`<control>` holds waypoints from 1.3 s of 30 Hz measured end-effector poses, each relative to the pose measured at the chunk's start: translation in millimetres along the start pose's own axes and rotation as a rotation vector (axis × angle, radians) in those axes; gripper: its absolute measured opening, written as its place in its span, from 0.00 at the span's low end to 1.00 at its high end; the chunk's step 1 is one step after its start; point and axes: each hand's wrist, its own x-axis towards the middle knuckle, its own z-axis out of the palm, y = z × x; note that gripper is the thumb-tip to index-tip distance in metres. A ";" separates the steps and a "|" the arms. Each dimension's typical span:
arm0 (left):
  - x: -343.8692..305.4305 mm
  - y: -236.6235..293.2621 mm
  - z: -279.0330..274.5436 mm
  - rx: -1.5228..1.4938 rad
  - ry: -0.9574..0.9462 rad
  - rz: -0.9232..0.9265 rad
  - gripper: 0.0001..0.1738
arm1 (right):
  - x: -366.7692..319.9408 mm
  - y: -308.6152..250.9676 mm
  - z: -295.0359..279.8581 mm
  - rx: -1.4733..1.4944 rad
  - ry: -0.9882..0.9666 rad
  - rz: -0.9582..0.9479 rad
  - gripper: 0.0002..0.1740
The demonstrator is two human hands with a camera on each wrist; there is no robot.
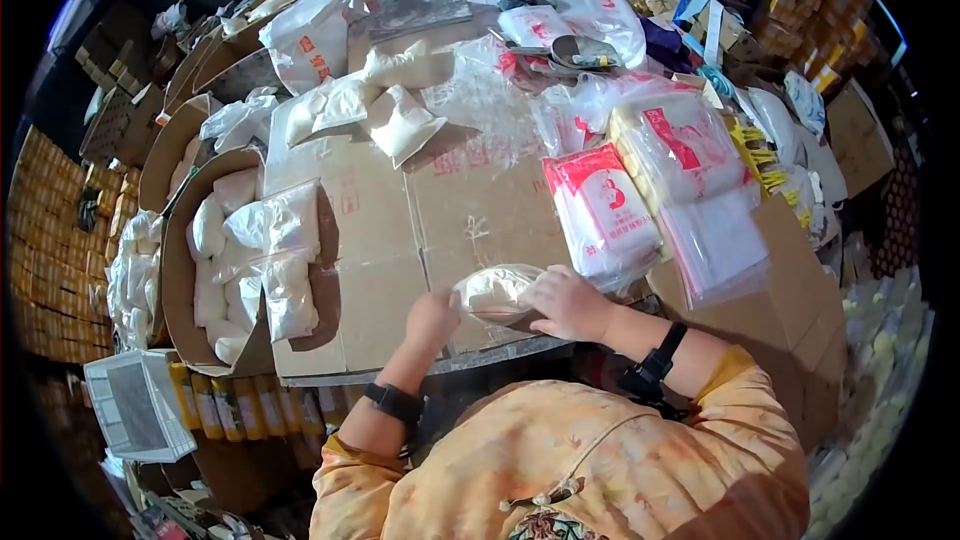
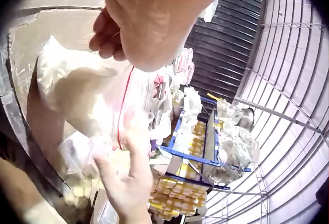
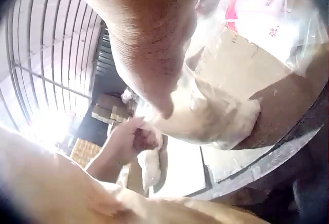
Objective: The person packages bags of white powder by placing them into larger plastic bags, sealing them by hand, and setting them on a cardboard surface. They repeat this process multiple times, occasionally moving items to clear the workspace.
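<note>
A clear zip bag (image 1: 497, 292) filled with cream-white powder lies at the front edge of the cardboard-covered table. Its red zip line (image 2: 125, 106) runs along the side closest to the person. My left hand (image 1: 435, 318) grips the bag's left end with curled fingers. At the other end my right hand (image 1: 570, 302) pinches the zip edge, thumb and forefinger apart along it in the left wrist view. Seen from the right wrist, the right thumb (image 3: 163, 106) presses at the bag's mouth, and the powder bulges away from both hands.
Left of the hands stands an open carton (image 1: 180, 270) of filled powder bags. More filled bags (image 1: 400, 125) lie at the back of the cardboard (image 1: 370, 230). A red-and-white printed pack (image 1: 605, 210) and stacked plastic bags (image 1: 690, 150) lie to the right. A white basket (image 1: 140, 405) sits low at left.
</note>
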 end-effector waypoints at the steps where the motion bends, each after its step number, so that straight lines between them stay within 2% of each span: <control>1: 0.5 1.5 -0.3 0.036 0.014 -0.011 0.17 | -6.8 5.1 14.2 -0.091 -0.040 0.019 0.10; 2: -5.3 7.5 -3.4 0.126 0.147 0.170 0.14 | -12.2 11.5 27.0 -0.180 -0.080 0.038 0.07; 4: -22.1 23.4 -10.3 0.310 0.414 0.526 0.13 | -8.0 12.4 27.2 -0.155 -0.130 0.106 0.05; 7: -28.9 25.9 -0.2 0.449 0.245 0.791 0.18 | -2.8 9.1 28.6 -0.126 -0.192 0.171 0.05; 10: -14.7 11.7 16.4 0.610 0.313 0.789 0.12 | 2.1 8.8 30.4 -0.099 -0.199 0.221 0.06; 11: -10.7 11.2 19.4 0.636 0.178 0.715 0.15 | 1.3 8.7 31.2 -0.086 -0.199 0.242 0.06; 15: -1.5 16.6 29.8 0.722 -0.050 0.631 0.16 | 3.8 11.4 43.0 -0.042 -0.418 0.309 0.04; 18: 3.2 12.4 39.9 0.755 -0.008 0.744 0.13 | 3.8 7.8 47.6 -0.040 -0.427 0.129 0.04; 19: 4.8 12.7 41.6 0.754 0.037 0.756 0.13 | 1.4 10.2 48.6 -0.035 -0.371 0.102 0.04; 21: -5.8 24.4 31.8 0.752 0.117 0.769 0.13 | 2.8 6.7 38.2 -0.090 -0.309 0.192 0.03; 23: -11.0 32.1 22.4 0.734 -0.089 0.620 0.13 | 4.2 7.8 38.8 -0.052 -0.311 0.287 0.03; 24: -12.5 33.5 20.1 0.723 -0.190 0.545 0.13 | 3.2 6.9 40.2 -0.064 -0.346 0.262 0.03; 26: -9.2 25.4 27.4 0.735 -0.030 0.654 0.12 | 6.2 6.3 36.2 -0.104 -0.408 0.207 0.03; 27: -4.9 19.8 32.3 0.739 0.049 0.710 0.11 | 6.1 9.2 41.7 -0.110 -0.396 0.099 0.03; 30: 8.7 2.0 38.3 0.599 -0.027 0.792 0.10 | 5.2 4.6 41.8 -0.155 -0.310 0.017 0.03; 33: -0.3 12.7 16.1 0.746 -0.034 0.795 0.09 | 16.4 1.9 25.0 -0.189 -0.512 0.153 0.03; 36: -12.3 39.9 -19.3 0.828 -0.109 0.675 0.06 | 21.2 12.3 4.0 -0.204 -0.316 0.099 0.03; 37: -13.9 36.3 -24.7 0.826 0.062 0.814 0.04 | 22.7 13.1 -7.8 -0.216 -0.309 0.076 0.03; 39: -15.8 33.7 -27.4 0.784 0.075 0.854 0.04 | 18.8 18.9 -10.0 -0.229 -0.276 0.069 0.05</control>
